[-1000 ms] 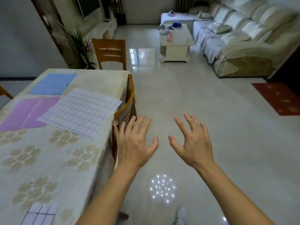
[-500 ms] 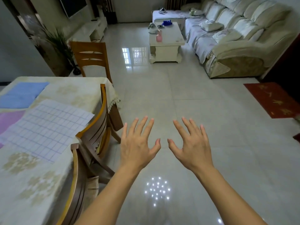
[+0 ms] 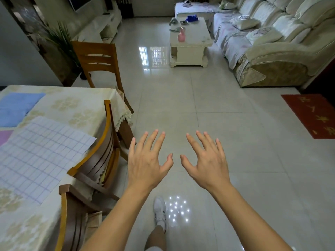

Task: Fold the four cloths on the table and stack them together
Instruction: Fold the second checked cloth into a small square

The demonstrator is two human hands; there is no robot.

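The table point(image 3: 76, 104) with a cream flowered cover stands at the left. On it lie flat a white cloth with a purple grid point(image 3: 39, 156), a blue cloth point(image 3: 16, 107) behind it, and the edge of a pink cloth point(image 3: 4, 135) at the frame's left border. A fourth cloth is out of view. My left hand point(image 3: 146, 163) and my right hand point(image 3: 206, 163) hover side by side over the tiled floor, to the right of the table, fingers spread and holding nothing.
Two wooden chairs point(image 3: 101, 154) point(image 3: 72, 220) are tucked along the table's right side and a third point(image 3: 97, 60) stands at its far end. A coffee table point(image 3: 190, 42), a sofa point(image 3: 272, 42) and a red mat point(image 3: 311, 115) lie beyond. My shoe point(image 3: 159, 209) is on the floor.
The view has swung right and away from the table, so the cloths have slid toward the left edge. Both hands stay spread in front of me.
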